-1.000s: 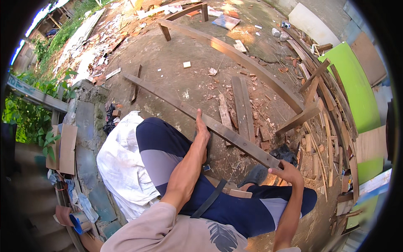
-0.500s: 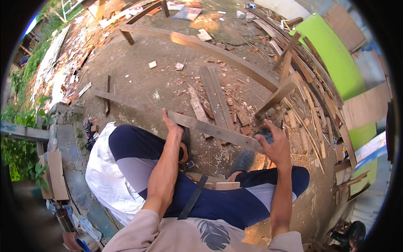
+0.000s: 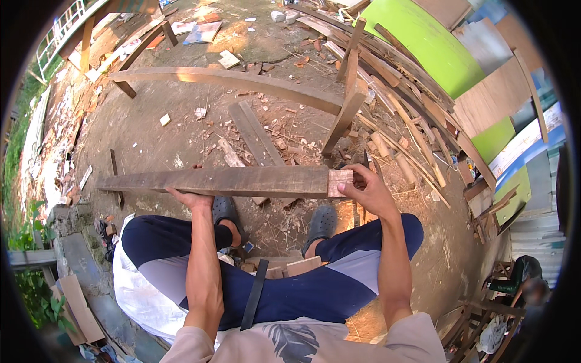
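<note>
A long brown wooden beam (image 3: 242, 180) lies crosswise in front of me above my knees, its right end pale and freshly cut. My left hand (image 3: 192, 198) grips it from below, left of its middle, with fingertips showing over the far edge. At the pale end, my right hand (image 3: 370, 191) pinches the wood between thumb and fingers. Beyond the beam stands a wooden frame (image 3: 242, 85) with a long rail and legs. Two dark planks (image 3: 257, 133) lie on the ground past the beam, partly hidden by it.
Long timber strips (image 3: 417, 97) are piled at the right, beside a green panel (image 3: 417, 45). Wood chips and rubble litter the ground. A low block wall (image 3: 82, 260) runs along my left. Small wood pieces (image 3: 302, 266) lie between my legs.
The beam has turned from slanting to nearly level, now showing a broad face and its pale end. My left hand has moved left and lower; my view has shifted right.
</note>
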Action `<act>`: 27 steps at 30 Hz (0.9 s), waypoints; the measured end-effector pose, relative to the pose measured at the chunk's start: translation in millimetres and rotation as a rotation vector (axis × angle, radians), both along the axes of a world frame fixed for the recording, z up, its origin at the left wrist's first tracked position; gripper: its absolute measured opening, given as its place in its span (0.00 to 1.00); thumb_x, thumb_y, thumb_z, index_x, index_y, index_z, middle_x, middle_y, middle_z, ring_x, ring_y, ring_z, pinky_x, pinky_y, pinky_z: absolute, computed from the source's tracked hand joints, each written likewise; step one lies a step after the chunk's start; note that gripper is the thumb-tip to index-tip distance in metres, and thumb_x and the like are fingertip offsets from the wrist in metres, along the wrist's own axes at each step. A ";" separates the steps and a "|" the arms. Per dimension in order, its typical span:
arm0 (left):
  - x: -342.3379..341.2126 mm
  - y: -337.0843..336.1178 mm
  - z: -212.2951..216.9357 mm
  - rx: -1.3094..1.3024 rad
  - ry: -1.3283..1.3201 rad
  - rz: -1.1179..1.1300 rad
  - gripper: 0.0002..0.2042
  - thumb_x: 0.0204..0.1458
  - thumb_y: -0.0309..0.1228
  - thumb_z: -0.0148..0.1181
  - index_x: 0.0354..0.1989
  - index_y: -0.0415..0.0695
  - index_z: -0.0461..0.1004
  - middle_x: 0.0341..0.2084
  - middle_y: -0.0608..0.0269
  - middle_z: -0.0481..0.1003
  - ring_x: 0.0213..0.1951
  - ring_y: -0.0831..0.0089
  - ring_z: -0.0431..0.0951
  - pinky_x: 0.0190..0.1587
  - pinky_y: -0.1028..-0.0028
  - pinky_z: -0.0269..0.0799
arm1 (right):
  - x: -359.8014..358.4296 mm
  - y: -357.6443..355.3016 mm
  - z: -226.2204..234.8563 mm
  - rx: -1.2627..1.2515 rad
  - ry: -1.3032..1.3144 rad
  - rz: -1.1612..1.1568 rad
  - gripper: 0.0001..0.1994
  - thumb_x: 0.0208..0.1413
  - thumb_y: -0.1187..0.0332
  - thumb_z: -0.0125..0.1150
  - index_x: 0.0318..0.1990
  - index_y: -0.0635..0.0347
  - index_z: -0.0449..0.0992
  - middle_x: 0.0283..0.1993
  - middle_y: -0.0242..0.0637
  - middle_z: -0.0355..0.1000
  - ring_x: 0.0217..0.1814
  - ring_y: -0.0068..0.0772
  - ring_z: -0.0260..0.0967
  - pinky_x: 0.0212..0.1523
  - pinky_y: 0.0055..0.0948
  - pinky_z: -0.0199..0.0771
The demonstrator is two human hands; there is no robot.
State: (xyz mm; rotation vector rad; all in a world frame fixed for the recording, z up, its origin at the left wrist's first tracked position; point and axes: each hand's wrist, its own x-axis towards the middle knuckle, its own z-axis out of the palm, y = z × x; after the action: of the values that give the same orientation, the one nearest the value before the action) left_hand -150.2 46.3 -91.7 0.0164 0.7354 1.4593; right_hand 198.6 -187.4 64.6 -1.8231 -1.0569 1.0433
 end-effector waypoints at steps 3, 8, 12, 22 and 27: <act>-1.9 -5.9 1.9 0.008 0.021 -0.020 0.49 0.55 0.76 0.26 0.55 0.37 0.68 0.42 0.45 0.75 0.46 0.53 0.76 0.52 0.54 0.73 | -2.8 0.9 9.7 0.003 -0.042 0.030 0.25 0.55 0.59 0.71 0.54 0.66 0.73 0.44 0.42 0.79 0.44 0.31 0.78 0.48 0.31 0.76; 4.4 -2.9 0.3 -0.058 0.066 -0.011 0.45 0.55 0.74 0.36 0.57 0.39 0.64 0.41 0.50 0.76 0.42 0.55 0.77 0.47 0.51 0.74 | -6.6 2.7 6.4 0.173 -0.648 0.067 0.21 0.52 0.65 0.69 0.52 0.63 0.76 0.56 0.47 0.73 0.62 0.52 0.69 0.63 0.44 0.66; 0.1 -2.4 -25.7 -0.131 0.137 -0.056 0.42 0.55 0.72 0.42 0.57 0.40 0.64 0.40 0.47 0.75 0.41 0.54 0.76 0.46 0.50 0.73 | -30.7 27.5 8.8 0.394 -0.734 0.082 0.16 0.52 0.69 0.66 0.50 0.60 0.78 0.56 0.44 0.73 0.59 0.49 0.70 0.62 0.45 0.68; 67.9 -12.9 -74.1 -0.534 0.332 -0.113 0.34 0.50 0.67 0.58 0.45 0.45 0.70 0.33 0.51 0.73 0.38 0.55 0.75 0.44 0.53 0.72 | -98.3 81.2 -55.2 -0.120 -0.860 0.681 0.37 0.55 0.55 0.66 0.70 0.59 0.62 0.68 0.51 0.62 0.71 0.50 0.58 0.71 0.55 0.53; 103.1 -9.5 -71.0 -0.740 0.375 -0.102 0.29 0.52 0.57 0.59 0.49 0.43 0.69 0.34 0.51 0.74 0.38 0.57 0.76 0.45 0.54 0.73 | -74.0 113.3 -91.4 -0.156 -0.897 0.694 0.36 0.51 0.58 0.68 0.67 0.59 0.66 0.57 0.46 0.69 0.61 0.44 0.66 0.63 0.52 0.61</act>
State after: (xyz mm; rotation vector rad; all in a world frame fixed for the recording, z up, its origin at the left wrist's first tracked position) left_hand -47.2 36.7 -162.7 -0.2421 1.5256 1.0242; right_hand 124.6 -74.2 -26.8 -2.1523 -2.3112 0.6365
